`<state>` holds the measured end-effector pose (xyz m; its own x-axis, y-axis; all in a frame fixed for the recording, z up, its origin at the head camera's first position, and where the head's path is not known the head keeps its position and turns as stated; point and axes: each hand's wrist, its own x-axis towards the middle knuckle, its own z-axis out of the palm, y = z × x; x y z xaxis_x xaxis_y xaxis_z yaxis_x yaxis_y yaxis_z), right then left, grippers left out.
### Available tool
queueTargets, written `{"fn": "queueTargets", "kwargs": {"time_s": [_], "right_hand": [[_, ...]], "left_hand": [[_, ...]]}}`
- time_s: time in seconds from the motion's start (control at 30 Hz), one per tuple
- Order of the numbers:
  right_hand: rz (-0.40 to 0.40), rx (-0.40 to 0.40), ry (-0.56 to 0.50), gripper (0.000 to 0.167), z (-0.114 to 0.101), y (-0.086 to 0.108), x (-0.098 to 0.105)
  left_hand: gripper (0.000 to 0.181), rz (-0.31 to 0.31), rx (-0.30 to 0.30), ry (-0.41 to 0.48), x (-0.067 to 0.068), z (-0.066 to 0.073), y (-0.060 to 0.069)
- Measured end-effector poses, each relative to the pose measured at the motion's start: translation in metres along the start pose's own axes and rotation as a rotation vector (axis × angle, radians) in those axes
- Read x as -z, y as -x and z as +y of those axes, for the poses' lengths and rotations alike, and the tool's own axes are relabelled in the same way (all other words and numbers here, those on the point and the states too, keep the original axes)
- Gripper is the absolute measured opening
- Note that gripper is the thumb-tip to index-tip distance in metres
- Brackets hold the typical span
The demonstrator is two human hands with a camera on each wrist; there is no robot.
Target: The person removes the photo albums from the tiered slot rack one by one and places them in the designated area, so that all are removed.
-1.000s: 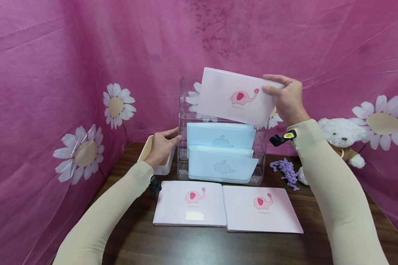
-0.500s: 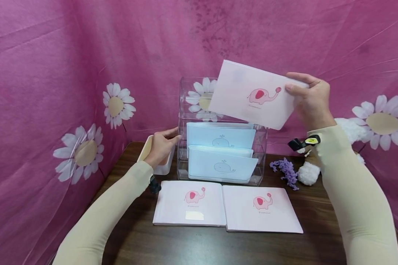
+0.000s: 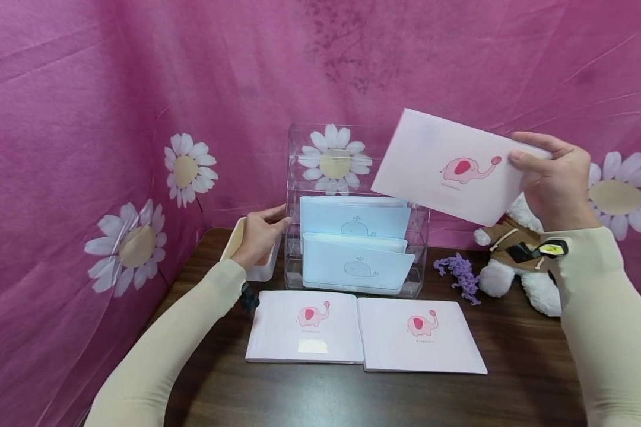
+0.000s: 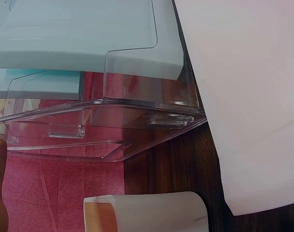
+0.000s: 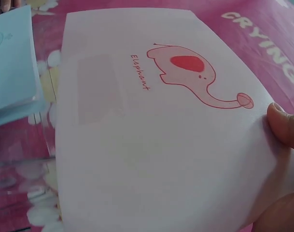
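My right hand (image 3: 558, 175) pinches the right edge of a pale pink booklet (image 3: 432, 154) with an elephant drawing, thumb on its front. The booklet is tilted in the air, right of the clear tiered rack (image 3: 294, 172); in the right wrist view its cover (image 5: 151, 145) fills most of the frame. With fairly straight fingers my left hand (image 3: 259, 237) touches the rack's left side. Pale blue whale booklets (image 3: 358, 267) stand in the rack's lower tiers. Two more elephant booklets, a left one (image 3: 278, 326) and a right one (image 3: 454, 332), lie flat before it.
Behind my left hand stands a white container (image 3: 267, 270). To the rack's right lie a purple fuzzy bundle (image 3: 459, 276) and a white teddy bear (image 3: 513, 261) in brown clothing, partly hidden by my right arm. Pink flowered cloth (image 3: 235, 89) hangs around the dark wooden table (image 3: 299, 397).
My right hand has carried the held elephant booklet rightward, away from the rack's upper tier, and lately slightly down. The left hand has stayed at the rack's side.
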<state>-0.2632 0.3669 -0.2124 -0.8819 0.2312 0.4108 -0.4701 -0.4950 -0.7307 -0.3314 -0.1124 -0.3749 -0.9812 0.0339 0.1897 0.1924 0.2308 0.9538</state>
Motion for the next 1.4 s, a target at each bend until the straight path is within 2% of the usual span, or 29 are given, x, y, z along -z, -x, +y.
{"fn": "queueTargets", "kwargs": {"time_s": [0.27,0.5,0.73,0.93,1.1,1.23,1.4], "right_hand": [[-0.005,-0.050,-0.007,0.034,-0.011,0.019,0.033],[0.021,-0.035,0.009,0.036,-0.014,0.034,0.063],[-0.031,-0.072,0.024,0.039,-0.022,0.047,0.096],[-0.024,-0.073,0.005,0.041,-0.023,0.060,0.121],[-0.013,-0.042,0.048,0.040,-0.022,0.070,0.142],[-0.030,-0.060,0.071,0.039,-0.024,0.077,0.157],[-0.041,-0.094,0.155,0.040,-0.026,0.086,0.175]], "left_hand": [[0.047,0.006,-0.004,0.027,-0.001,0.000,-0.001],[0.047,0.002,-0.013,0.023,-0.001,0.001,0.000],[0.047,0.005,-0.002,0.044,-0.002,0.001,0.000],[0.047,0.012,-0.009,0.056,-0.003,0.002,0.001],[0.048,0.008,-0.016,0.043,-0.002,0.002,0.001],[0.049,0.003,-0.016,0.027,-0.001,0.001,0.000],[0.049,-0.004,0.000,-0.005,0.000,0.002,0.001]]}}
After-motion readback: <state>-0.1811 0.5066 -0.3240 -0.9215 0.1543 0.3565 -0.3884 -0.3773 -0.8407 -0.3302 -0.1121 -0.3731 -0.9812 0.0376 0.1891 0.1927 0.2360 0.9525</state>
